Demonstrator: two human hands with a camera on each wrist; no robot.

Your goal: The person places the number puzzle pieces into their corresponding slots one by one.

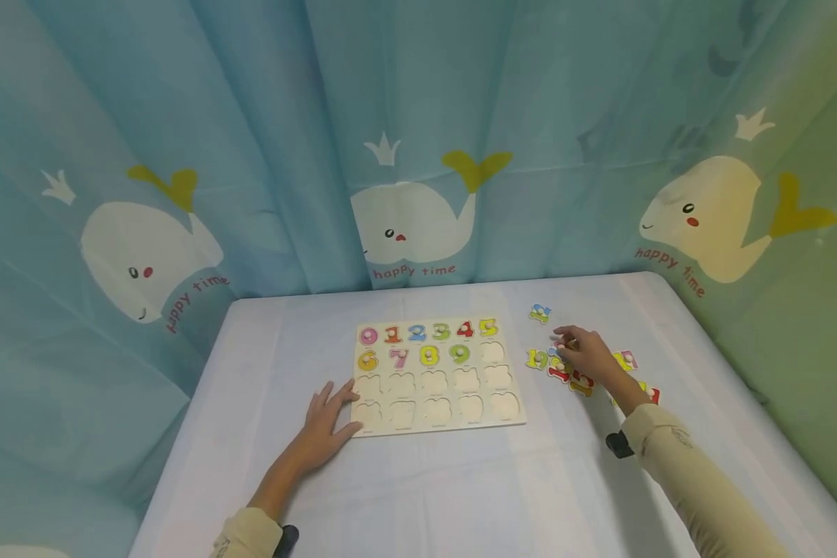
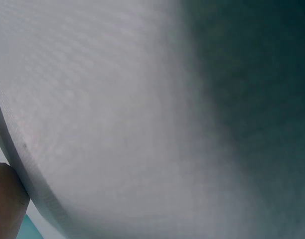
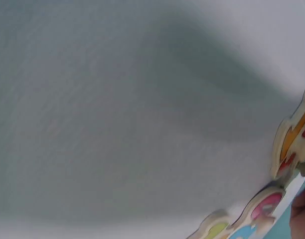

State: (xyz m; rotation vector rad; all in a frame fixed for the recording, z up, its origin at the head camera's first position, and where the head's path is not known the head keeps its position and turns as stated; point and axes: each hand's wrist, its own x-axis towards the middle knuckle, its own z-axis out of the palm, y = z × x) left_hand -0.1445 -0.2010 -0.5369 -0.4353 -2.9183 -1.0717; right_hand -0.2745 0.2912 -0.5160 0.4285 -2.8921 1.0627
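Observation:
My left hand [image 1: 324, 425] lies with fingers spread at the left edge of a wooden number puzzle board [image 1: 428, 431], its fingertips touching the rim. Number pieces 0 to 9 fill the upper slots; the lower recesses are bare. My right hand [image 1: 587, 355] is over a cluster of loose number pieces right of the board, index finger and thumb apart. Below it lie a yellow-green 19 piece [image 1: 536, 359] and an orange-red 15 piece [image 1: 581, 384]. In the right wrist view, an orange-and-red piece [image 3: 291, 142] sits near the fingers [image 3: 302, 214]. The left wrist view shows mostly blurred cloth.
A blue-and-green piece [image 1: 540, 314] lies apart behind the cluster. More pieces, including a yellow-and-pink one [image 1: 625, 360], lie right of and partly behind the right forearm. A white cloth [image 1: 418, 496] covers the table; a blue whale-print curtain [image 1: 272, 232] hangs behind.

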